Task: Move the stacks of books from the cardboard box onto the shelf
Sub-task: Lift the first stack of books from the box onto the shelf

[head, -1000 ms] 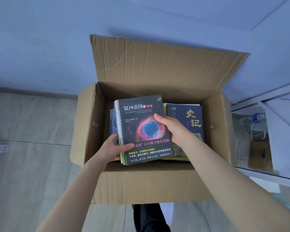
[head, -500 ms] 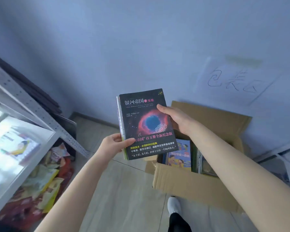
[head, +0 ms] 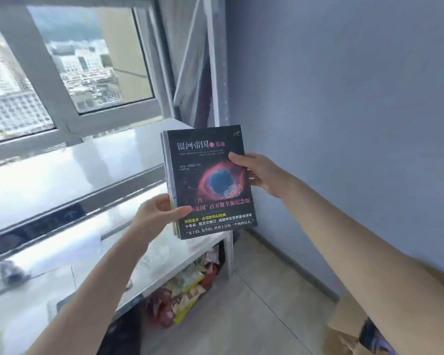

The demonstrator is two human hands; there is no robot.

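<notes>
I hold a stack of books [head: 208,180] in the air, its top cover dark with a red-and-blue nebula. My left hand [head: 155,213] grips the lower left edge and my right hand [head: 258,172] grips the right edge. The stack hangs over the right end of the white shelf [head: 69,175], above its glossy boards. A corner of the cardboard box [head: 344,326] shows at the bottom right, partly behind my right forearm, with a dark book edge inside.
The shelf's grey metal upright [head: 227,254] stands beside the blue wall [head: 344,111]. Colourful packets [head: 187,288] lie on the floor under the shelf. A window [head: 62,62] runs behind the shelf. Bare tiled floor [head: 254,311] lies between shelf and box.
I lifted the stack out of the box and swung left with it; the box has slid to the bottom right corner and the shelf and window now fill the left side.
</notes>
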